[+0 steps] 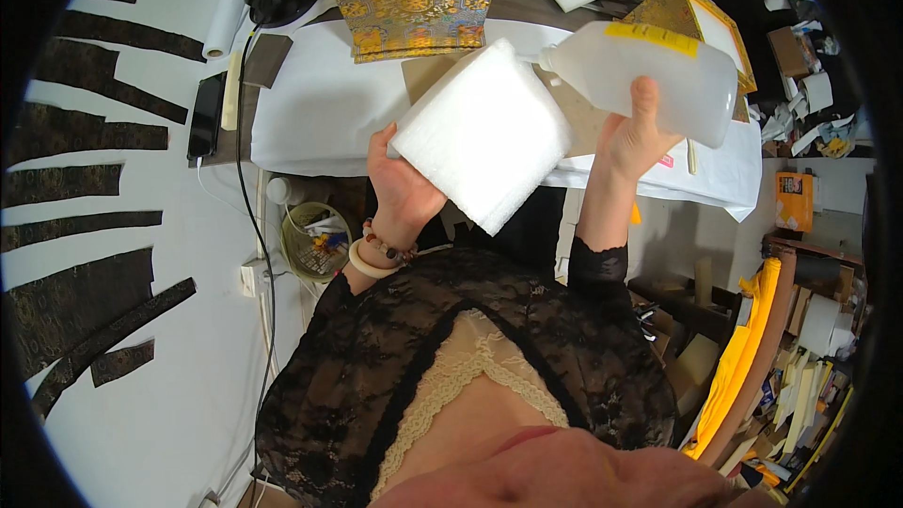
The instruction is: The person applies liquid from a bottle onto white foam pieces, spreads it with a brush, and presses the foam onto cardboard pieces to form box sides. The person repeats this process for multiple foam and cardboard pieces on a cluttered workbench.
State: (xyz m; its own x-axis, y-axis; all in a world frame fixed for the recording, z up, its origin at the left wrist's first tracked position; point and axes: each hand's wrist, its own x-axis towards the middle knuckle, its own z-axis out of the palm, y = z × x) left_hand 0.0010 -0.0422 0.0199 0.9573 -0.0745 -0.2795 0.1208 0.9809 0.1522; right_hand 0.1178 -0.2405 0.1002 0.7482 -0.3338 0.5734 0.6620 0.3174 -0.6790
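My left hand grips a white foam block by its lower left side, holding it tilted above the table's front edge. In my right hand is a translucent white plastic bottle with a yellow label, lying nearly on its side. The bottle's narrow spout points left, close to the upper right edge of the foam block. My right thumb presses along the bottle's near side; the other fingers are mostly hidden behind it. Behind the foam stands a gold and blue brocade box.
A white sheet covers the table. Another brocade piece leans behind the bottle. A phone lies at the left beside a black cable. Below the table is a green waste basket. Dark fabric strips hang at the left.
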